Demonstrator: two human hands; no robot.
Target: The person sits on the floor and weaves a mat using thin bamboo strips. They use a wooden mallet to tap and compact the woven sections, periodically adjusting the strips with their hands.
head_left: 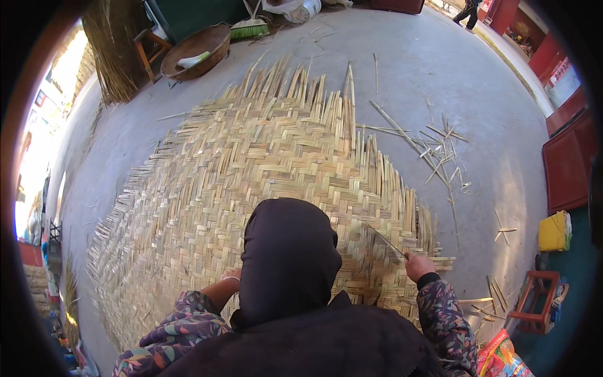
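One thin tool (pixel 385 240) is gripped by the right hand (pixel 418 267), fingers curled round it, its long axis slanted forward-left over the woven mat (pixel 251 163). The left hand (pixel 232 274) is partly hidden by the dark hood (pixel 289 257); its finger spread cannot be told.

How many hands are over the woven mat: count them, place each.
2: the left hand, partly hidden beside the black hood; the right hand, gripping a knife at the woven mat's right side.
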